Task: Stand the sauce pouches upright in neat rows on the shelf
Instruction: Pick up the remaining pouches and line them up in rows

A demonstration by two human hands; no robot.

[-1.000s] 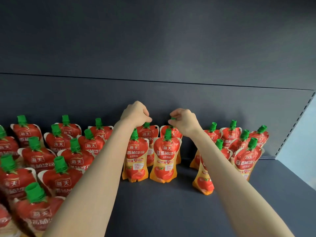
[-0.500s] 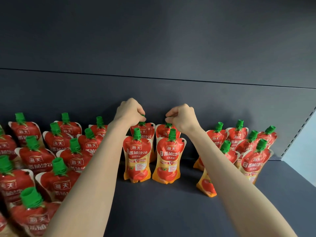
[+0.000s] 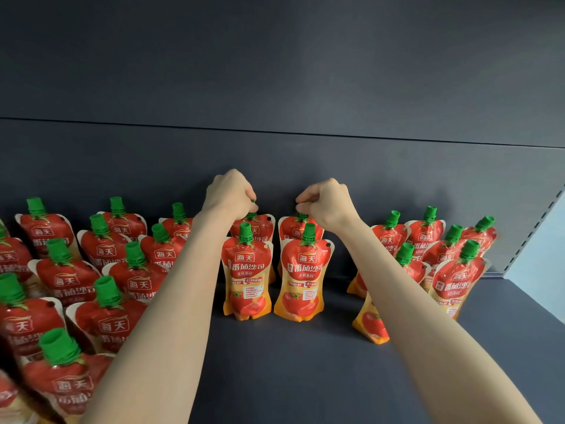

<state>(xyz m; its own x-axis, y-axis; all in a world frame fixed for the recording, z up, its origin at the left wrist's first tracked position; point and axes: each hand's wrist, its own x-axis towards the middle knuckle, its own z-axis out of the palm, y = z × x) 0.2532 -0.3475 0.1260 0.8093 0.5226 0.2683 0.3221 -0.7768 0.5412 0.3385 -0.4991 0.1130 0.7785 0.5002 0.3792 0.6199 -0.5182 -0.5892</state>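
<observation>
Both hands curled — L hand [image 3: 230, 192] pinches back-left pouch [image 3: 264, 230] cap, R hand [image 3: 328, 205] pinches back-right pouch [image 3: 289, 231] cap.

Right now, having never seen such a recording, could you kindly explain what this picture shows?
There is no machine here: these are a person's two bare hands, filmed by one camera worn on the head, looking forward and down. On the dark grey shelf stand red and orange tomato sauce pouches with green screw caps. The left hand grips the cap of the left rear pouch in the middle group. The right hand pinches the cap of the right rear pouch. Two more stand just in front.
</observation>
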